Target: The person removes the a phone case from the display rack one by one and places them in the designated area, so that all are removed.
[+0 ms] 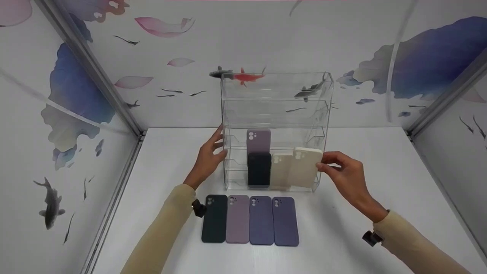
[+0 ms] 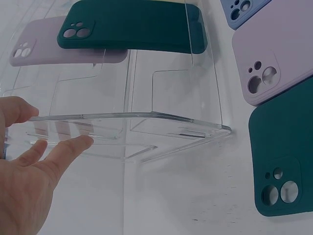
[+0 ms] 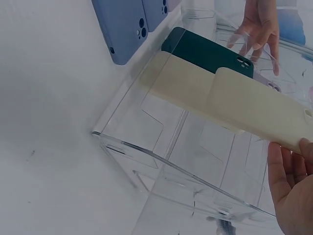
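A clear acrylic tiered display rack (image 1: 236, 160) stands on the white table. My left hand (image 1: 207, 158) grips its left side panel, the thumb on one face and fingers on the other. With thumb and fingers, my right hand (image 1: 344, 173) pinches the edge of a cream phone case (image 1: 305, 167) at the rack's lower right. That case is slightly tilted and overlaps a second cream phone case (image 1: 280, 173). To their left, a dark green phone case (image 1: 259, 169) stands in the front tier. Behind it a mauve phone case (image 1: 258, 139) leans one tier higher, its lower part hidden.
In front of the rack a row of cases lies flat on the table (image 1: 331, 236): a dark green case (image 1: 214, 219), a light purple case (image 1: 237, 219) and two blue-violet cases (image 1: 261, 220). Behind the rack rises a patterned wall (image 1: 266, 45), with side walls left and right.
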`<state>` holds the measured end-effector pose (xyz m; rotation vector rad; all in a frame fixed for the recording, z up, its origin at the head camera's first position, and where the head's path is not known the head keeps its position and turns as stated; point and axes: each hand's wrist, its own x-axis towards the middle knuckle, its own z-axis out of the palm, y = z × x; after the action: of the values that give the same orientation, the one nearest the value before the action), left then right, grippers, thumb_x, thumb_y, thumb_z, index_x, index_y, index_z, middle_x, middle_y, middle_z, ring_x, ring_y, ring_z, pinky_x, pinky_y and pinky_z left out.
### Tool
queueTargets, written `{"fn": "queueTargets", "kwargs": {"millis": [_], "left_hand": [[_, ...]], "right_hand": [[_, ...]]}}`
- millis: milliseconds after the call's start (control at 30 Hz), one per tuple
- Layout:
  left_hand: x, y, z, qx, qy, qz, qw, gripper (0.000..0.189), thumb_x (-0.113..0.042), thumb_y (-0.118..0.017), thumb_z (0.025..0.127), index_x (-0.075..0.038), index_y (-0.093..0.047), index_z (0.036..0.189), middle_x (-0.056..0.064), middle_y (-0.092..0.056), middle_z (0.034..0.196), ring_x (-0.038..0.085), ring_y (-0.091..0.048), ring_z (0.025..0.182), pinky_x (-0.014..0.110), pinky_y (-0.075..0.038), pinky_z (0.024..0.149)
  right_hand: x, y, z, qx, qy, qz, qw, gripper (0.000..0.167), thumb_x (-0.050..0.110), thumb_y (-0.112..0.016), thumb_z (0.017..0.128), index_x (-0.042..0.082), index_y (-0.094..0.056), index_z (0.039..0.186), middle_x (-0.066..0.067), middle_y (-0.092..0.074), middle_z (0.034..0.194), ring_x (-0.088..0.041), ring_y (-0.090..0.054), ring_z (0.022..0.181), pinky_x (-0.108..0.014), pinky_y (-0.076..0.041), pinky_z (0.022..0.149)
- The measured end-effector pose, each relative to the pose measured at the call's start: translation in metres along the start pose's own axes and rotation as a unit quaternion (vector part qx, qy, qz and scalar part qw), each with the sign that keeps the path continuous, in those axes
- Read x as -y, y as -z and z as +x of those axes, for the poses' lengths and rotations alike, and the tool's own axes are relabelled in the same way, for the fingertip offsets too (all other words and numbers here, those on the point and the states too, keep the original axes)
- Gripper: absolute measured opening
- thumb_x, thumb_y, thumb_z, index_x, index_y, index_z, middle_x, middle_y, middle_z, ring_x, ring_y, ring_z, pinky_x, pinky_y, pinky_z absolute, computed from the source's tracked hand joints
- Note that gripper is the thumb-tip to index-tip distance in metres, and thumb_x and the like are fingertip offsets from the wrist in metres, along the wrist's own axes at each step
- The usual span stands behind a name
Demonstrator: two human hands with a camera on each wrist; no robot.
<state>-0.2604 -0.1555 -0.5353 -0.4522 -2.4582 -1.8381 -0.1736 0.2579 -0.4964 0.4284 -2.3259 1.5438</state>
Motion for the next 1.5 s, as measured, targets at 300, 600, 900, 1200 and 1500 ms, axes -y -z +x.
{"fn": "queueTargets", "kwargs": {"millis": [300,600,900,1200,1500], "left_hand": [[-0.001,-0.001,0.002,0.0,0.013,-0.011,0.9999,0.088,0.008,-0.064,0.106,-0.027,-0.025,0.178,0.023,-0.046,0.166,0.044,-0.054,0.149,0.051,-0.058,0.112],[-0.001,0.0,0.002,0.003,0.006,-0.009,0.9999,0.086,0.004,-0.064,0.108,-0.027,-0.025,0.177,0.02,-0.046,0.167,0.044,-0.055,0.148,0.052,-0.057,0.112],[-0.001,-0.002,0.002,0.001,0.007,-0.009,0.9999,0.087,0.006,-0.064,0.107,-0.026,-0.025,0.178,0.023,-0.046,0.166,0.044,-0.054,0.148,0.051,-0.057,0.112],[0.001,-0.001,0.002,0.005,0.009,-0.004,0.9999,0.089,0.005,-0.064,0.107,-0.031,-0.024,0.178,0.016,-0.045,0.169,0.042,-0.054,0.149,0.051,-0.056,0.113],[0.002,0.0,0.0,0.005,0.016,0.001,0.9999,0.088,0.003,-0.064,0.108,-0.033,-0.024,0.177,0.015,-0.044,0.17,0.036,-0.054,0.149,0.047,-0.057,0.113]], "right_hand": [[-0.01,-0.002,-0.016,0.004,-0.029,0.011,0.9995,0.023,-0.006,-0.084,0.093,0.003,-0.081,0.114,-0.011,-0.079,0.109,-0.013,-0.077,0.098,-0.025,-0.066,0.084],[-0.022,0.0,-0.033,0.015,-0.077,-0.018,0.9968,0.022,0.0,-0.083,0.097,0.005,-0.081,0.118,-0.009,-0.079,0.113,-0.022,-0.076,0.101,-0.02,-0.064,0.086],[-0.035,0.001,-0.049,0.03,-0.115,-0.029,0.9924,0.023,0.003,-0.083,0.098,0.003,-0.08,0.121,-0.012,-0.079,0.114,-0.016,-0.075,0.101,-0.018,-0.063,0.086],[-0.048,0.002,-0.062,0.039,-0.149,-0.024,0.9878,0.024,0.001,-0.083,0.098,0.001,-0.08,0.121,-0.013,-0.078,0.112,-0.019,-0.076,0.099,-0.024,-0.066,0.081],[-0.054,0.007,-0.069,0.051,-0.161,-0.028,0.9853,0.024,0.001,-0.081,0.099,-0.001,-0.078,0.123,-0.014,-0.078,0.113,-0.019,-0.075,0.1,-0.023,-0.066,0.081]]}}
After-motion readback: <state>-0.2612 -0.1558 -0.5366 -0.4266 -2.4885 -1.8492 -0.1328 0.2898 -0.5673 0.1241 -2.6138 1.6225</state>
